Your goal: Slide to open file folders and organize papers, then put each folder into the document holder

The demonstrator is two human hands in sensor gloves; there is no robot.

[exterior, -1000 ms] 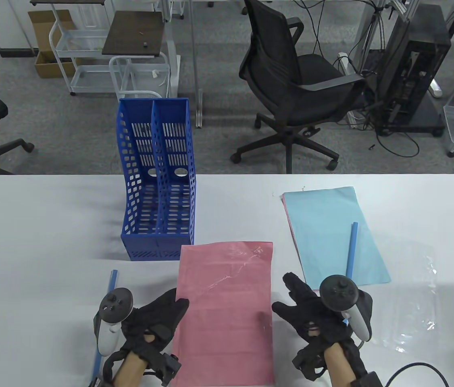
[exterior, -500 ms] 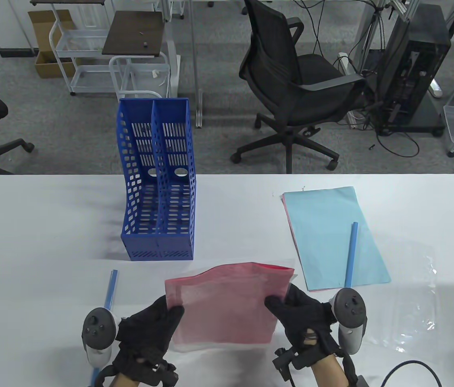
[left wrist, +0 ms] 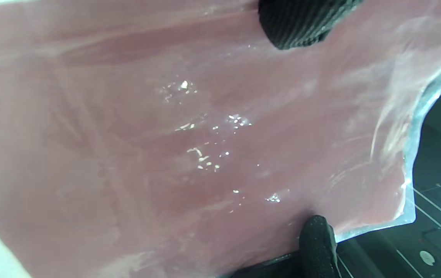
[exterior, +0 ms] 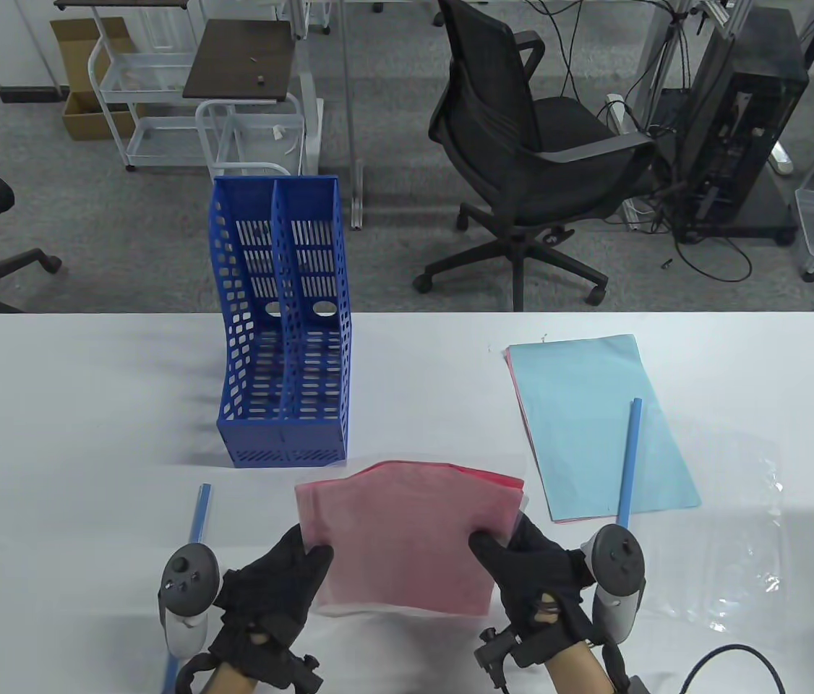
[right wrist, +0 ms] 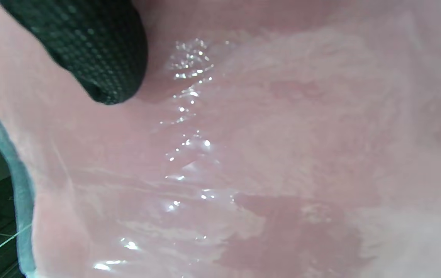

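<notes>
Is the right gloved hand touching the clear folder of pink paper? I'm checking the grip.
Touching. Table view shows the right hand gripping the clear folder of pink paper at its edge, thumb on top.

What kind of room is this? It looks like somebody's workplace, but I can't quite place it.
Most likely an office or lab workroom: swivel office chairs on grey carpet, a computer tower trailing cables, wheeled wire carts, and a white table holding a blue document holder.
</notes>
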